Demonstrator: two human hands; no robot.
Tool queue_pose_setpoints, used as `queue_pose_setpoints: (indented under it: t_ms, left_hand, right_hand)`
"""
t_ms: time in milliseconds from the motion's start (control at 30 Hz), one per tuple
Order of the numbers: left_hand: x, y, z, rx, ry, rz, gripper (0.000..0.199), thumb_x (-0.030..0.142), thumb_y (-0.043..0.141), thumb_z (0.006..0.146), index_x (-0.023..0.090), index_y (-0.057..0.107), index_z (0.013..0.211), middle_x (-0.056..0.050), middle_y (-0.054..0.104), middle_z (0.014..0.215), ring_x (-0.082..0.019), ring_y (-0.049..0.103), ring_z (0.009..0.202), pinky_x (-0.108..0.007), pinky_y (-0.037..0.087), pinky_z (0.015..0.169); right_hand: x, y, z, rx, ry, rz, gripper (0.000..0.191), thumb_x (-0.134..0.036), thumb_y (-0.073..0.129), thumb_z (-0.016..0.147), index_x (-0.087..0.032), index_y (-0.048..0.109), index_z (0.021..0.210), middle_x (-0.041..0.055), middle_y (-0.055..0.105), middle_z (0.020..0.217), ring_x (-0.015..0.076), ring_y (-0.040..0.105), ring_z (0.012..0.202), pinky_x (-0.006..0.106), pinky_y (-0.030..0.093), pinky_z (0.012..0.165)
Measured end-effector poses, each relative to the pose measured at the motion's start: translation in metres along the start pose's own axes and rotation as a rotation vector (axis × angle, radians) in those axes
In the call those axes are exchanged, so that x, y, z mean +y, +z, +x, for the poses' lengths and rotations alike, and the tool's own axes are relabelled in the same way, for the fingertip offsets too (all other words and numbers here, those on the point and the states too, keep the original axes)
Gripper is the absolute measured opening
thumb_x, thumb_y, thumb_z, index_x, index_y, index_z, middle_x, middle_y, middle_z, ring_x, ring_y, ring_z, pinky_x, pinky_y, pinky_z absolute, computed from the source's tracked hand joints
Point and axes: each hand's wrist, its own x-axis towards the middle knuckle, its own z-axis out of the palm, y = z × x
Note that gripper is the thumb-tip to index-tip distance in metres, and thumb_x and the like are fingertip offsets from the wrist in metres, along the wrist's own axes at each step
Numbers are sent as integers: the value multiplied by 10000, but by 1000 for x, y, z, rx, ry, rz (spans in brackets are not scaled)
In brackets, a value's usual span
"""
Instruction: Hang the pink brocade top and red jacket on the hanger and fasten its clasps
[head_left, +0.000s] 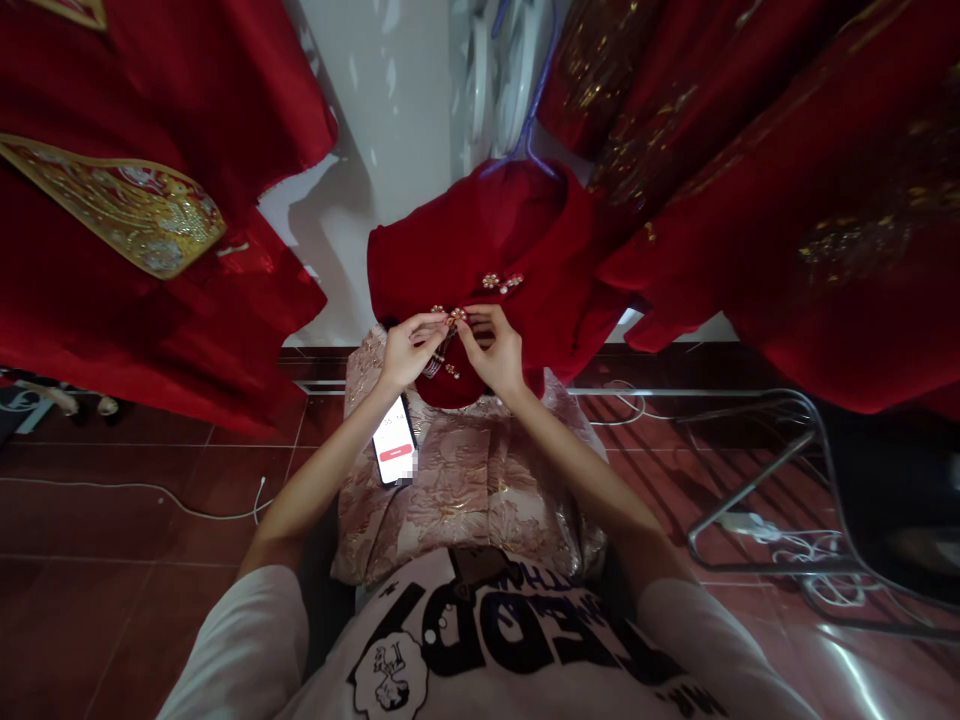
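Note:
A red garment (420,255) hangs in front of me, its lower part resting over my lap. My left hand (411,346) is closed, thumb and fingertips pinched at a small beaded flower ornament (458,315) on the garment's front. From the other side, my right hand (495,350) pinches the same ornament, and the fingertips of both hands nearly meet there. Another pair of beaded flower ornaments (491,281) sits higher on the garment. Just below my fingers dangle beaded pieces (451,371), too small to make out fully.
Pink brocade cloth (457,480) covers my lap, with a lit phone (394,450) lying on it. Red embroidered garments (255,100) hang left and others (720,230) right. A purple hanger (534,130) is above. A metal-framed chair (825,460) and white cables (817,550) are at right.

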Motion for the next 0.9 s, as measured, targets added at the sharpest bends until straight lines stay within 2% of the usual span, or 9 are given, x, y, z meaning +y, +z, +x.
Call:
queue_pose_setpoints:
  t_ms: [167, 467, 633, 800, 900]
  left_hand:
    - [-2, 3, 2, 39, -31, -40, 244, 274, 757, 780, 143, 740, 985, -98, 775, 1044, -188, 751, 908, -366, 602, 929]
    - [1, 3, 4, 95, -34, -7, 163, 219, 766, 756, 137, 775, 897, -82, 789, 952, -192, 751, 857, -365, 613, 891]
    - [0, -5, 10, 32, -4, 22, 126, 222, 766, 767, 150, 760, 869, -68, 781, 917, -171, 732, 815, -344, 603, 854]
    - [-9, -7, 11, -38, 2, 26, 148, 193, 713, 798, 160, 675, 937, -53, 751, 947, -143, 710, 849, -290, 573, 836]
    - [-21, -5, 2, -53, -9, 84, 211, 133, 672, 792, 176, 582, 978, -18, 693, 878, -112, 669, 773, -229, 540, 715]
  right_hand:
    - [1, 6, 3, 19, -3, -5, 244, -420, 598, 904, -211, 576, 1027, 65, 713, 1019, 166, 697, 880, 304, 607, 738]
    - [2, 8, 1, 51, -20, -86, 200, -409, 588, 920, -223, 578, 993, 51, 733, 1018, 175, 714, 864, 323, 622, 750]
    - [3, 9, 4, 55, -27, -94, 183, -392, 606, 910, -223, 602, 982, 47, 743, 995, 169, 721, 861, 304, 624, 728]
    - [4, -1, 6, -53, -20, -15, 239, -408, 589, 912, -207, 661, 1020, 54, 761, 994, 184, 742, 874, 302, 627, 704]
    - [5, -15, 6, -150, -30, -29, 252, -394, 543, 936, -208, 691, 1020, 50, 766, 992, 179, 746, 844, 308, 619, 744]
